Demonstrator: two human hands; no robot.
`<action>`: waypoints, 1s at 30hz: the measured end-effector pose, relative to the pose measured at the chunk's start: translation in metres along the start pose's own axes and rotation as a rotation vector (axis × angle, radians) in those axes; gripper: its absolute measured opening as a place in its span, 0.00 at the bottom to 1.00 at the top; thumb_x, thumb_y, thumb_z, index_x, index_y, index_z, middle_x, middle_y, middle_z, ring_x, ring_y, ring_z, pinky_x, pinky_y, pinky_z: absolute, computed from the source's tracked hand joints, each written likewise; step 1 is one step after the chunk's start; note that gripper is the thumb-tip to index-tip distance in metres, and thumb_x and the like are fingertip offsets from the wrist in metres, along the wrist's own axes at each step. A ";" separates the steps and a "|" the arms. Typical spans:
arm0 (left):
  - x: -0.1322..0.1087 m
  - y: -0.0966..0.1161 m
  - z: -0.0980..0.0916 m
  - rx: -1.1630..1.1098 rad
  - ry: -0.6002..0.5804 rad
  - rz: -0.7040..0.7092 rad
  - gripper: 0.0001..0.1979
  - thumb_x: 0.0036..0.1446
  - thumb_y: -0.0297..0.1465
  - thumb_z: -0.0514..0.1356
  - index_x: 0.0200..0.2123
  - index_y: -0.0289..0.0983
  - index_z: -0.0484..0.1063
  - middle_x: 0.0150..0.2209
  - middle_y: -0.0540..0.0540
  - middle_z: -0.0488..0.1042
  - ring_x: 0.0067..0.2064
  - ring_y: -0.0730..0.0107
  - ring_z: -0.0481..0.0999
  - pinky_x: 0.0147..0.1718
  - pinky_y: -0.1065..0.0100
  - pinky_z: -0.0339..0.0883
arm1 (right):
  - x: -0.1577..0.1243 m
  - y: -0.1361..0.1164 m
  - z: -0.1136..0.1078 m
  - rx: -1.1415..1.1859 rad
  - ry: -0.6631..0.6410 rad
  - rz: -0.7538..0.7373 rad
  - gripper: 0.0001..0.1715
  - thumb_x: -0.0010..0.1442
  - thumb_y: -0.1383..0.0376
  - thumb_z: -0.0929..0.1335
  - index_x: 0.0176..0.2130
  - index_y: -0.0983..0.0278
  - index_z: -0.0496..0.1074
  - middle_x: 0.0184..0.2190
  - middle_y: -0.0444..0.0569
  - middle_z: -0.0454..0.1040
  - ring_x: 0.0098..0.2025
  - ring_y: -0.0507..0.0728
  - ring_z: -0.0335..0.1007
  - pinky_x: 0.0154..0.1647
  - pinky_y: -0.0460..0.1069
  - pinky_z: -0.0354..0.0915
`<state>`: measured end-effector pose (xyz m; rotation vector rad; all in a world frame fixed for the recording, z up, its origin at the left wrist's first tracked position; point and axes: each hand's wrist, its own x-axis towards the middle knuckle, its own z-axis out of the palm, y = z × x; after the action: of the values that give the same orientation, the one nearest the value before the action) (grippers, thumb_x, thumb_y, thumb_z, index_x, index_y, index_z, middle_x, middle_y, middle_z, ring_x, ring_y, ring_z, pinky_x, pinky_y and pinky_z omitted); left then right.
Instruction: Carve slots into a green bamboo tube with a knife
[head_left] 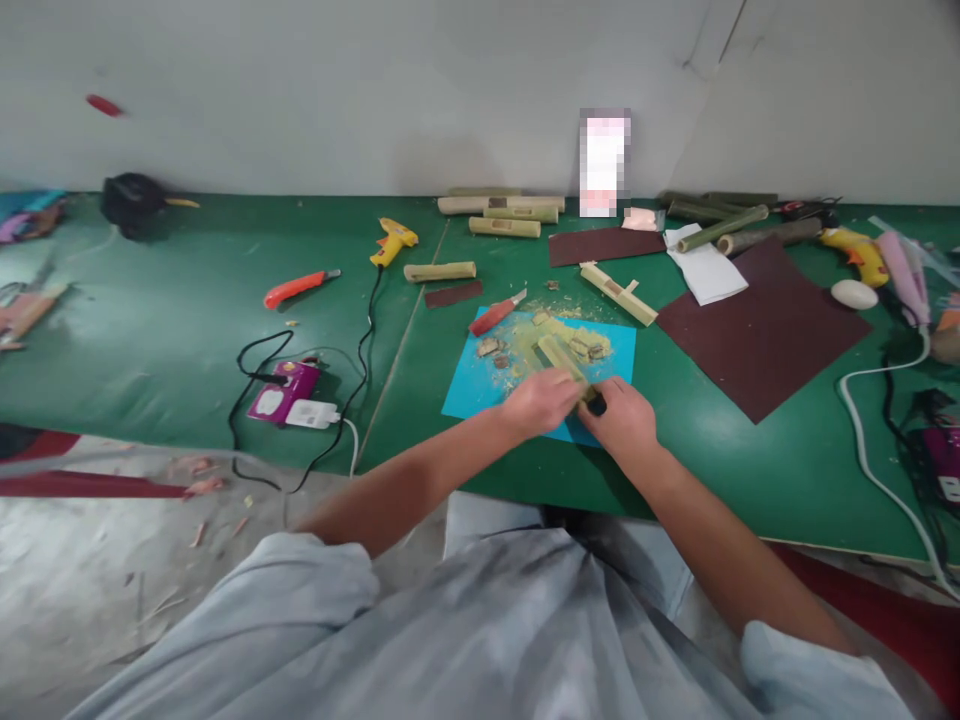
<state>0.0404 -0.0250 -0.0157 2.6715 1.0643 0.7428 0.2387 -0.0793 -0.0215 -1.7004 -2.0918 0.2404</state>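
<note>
A pale bamboo tube (559, 356) slants over a blue sheet (469, 385), its near end between my two hands. My left hand (546, 402) is closed on the tube from the left, fingers bent over it. At the near end, my right hand (624, 412) is closed around the tube. Something dark and round shows by the right fingers; whether it is the tube's hollow end or a separate thing is unclear. Yellowish bamboo shavings (589, 345) and dust lie around the tube. A red-handled craft knife (495, 315) rests on the sheet's upper left.
On the green table (405, 400) are an orange utility knife (300, 288), a yellow glue gun (391, 243), a purple power strip (285, 392) with cables, and several bamboo pieces (505, 228). Brown sheets (757, 340) and a second yellow glue gun (856, 256) lie right. A blurred-out upright screen (604, 165) leans on the wall.
</note>
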 end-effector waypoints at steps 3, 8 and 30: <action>0.002 -0.005 -0.001 0.030 0.042 -0.007 0.20 0.72 0.35 0.46 0.39 0.35 0.76 0.31 0.43 0.73 0.35 0.65 0.73 0.37 0.64 0.69 | 0.000 0.000 0.000 -0.008 0.004 0.008 0.14 0.60 0.54 0.68 0.35 0.63 0.75 0.34 0.51 0.76 0.35 0.58 0.70 0.32 0.51 0.59; 0.002 -0.017 0.001 0.032 0.054 -0.026 0.18 0.72 0.36 0.48 0.42 0.36 0.76 0.34 0.43 0.74 0.38 0.65 0.73 0.38 0.63 0.69 | 0.000 0.000 0.002 -0.007 0.011 0.004 0.15 0.60 0.54 0.68 0.34 0.62 0.75 0.33 0.51 0.76 0.34 0.57 0.70 0.32 0.51 0.58; -0.005 -0.010 0.003 0.065 0.090 -0.123 0.21 0.72 0.35 0.44 0.41 0.34 0.76 0.33 0.40 0.73 0.38 0.61 0.74 0.39 0.59 0.71 | -0.001 -0.001 0.001 -0.006 0.019 0.008 0.14 0.60 0.54 0.68 0.35 0.63 0.74 0.33 0.51 0.76 0.35 0.58 0.70 0.33 0.51 0.58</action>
<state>0.0327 -0.0209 -0.0241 2.6187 1.2825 0.8253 0.2378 -0.0803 -0.0226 -1.7080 -2.0746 0.2204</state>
